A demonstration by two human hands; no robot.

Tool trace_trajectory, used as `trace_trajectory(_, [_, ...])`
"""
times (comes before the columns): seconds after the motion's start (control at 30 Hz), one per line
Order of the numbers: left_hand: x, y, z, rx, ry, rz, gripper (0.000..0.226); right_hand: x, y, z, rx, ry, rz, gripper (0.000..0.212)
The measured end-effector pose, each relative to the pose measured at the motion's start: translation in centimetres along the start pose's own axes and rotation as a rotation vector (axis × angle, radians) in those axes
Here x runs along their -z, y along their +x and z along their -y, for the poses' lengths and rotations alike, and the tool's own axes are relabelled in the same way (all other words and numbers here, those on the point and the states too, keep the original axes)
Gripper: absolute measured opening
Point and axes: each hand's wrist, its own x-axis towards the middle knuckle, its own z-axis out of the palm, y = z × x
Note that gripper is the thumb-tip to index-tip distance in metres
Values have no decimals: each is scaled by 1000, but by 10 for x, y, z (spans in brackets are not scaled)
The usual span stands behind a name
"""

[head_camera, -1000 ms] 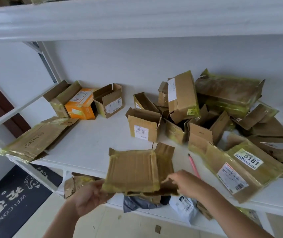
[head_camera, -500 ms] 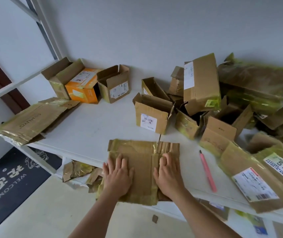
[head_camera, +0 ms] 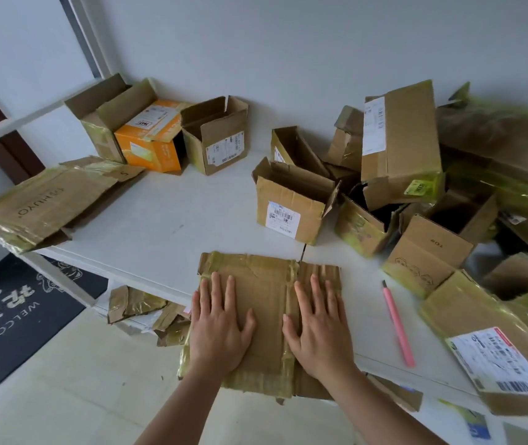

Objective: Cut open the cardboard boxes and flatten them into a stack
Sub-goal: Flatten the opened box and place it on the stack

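Nearest to the camera, both hands lie flat on a flattened cardboard box (head_camera: 264, 316) at the front edge of the white shelf (head_camera: 160, 226). The left hand (head_camera: 219, 329) presses on its left half with straight fingers spread a little. The right hand (head_camera: 319, 329) presses on its right half in the same way, palm down, fingers straight. Neither hand grips anything. The near part of this cardboard hangs over the shelf edge, and greenish tape covers its borders.

Just to the right of the right hand, a pink cutter (head_camera: 398, 324) lies on the shelf, apart from the hand. Further right, a taped parcel with a white label (head_camera: 493, 354) rests at the shelf edge.

On the left side, a stack of flattened cardboard (head_camera: 44, 200) lies over the left end of the shelf.

Behind the hands stands an open box with a barcode label (head_camera: 291, 203), its flaps up. To the right of it, many open and tipped boxes (head_camera: 416, 187) are piled together against the wall. At the back left, an orange box (head_camera: 152, 139) sits between two open brown boxes. Below the shelf, cardboard scraps (head_camera: 137, 305) lie on a lower level, and a dark welcome mat (head_camera: 9, 313) is on the floor.
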Motion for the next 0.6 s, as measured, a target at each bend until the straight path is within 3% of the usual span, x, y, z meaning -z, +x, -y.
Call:
trace_trajectory(0.17, [-10,1,7,6,-106,-102,71,-1,-2,1,-1,-37,-13,67])
trace_trajectory(0.33, [-3,2,7,33,-168,-60,78,-1,0,-2,4,-11,12,68])
trace_trajectory(0.4, [8,-2,7,185,-281,-47,84,2,-1,-5,18,13,46,71])
trace_trajectory(0.47, [26,-8,3,444,-420,-67,82,4,-1,-5,35,58,88,75])
trace_trajectory(0.6, [49,-11,11,820,-821,51,36,14,-2,-7,9,119,223,70])
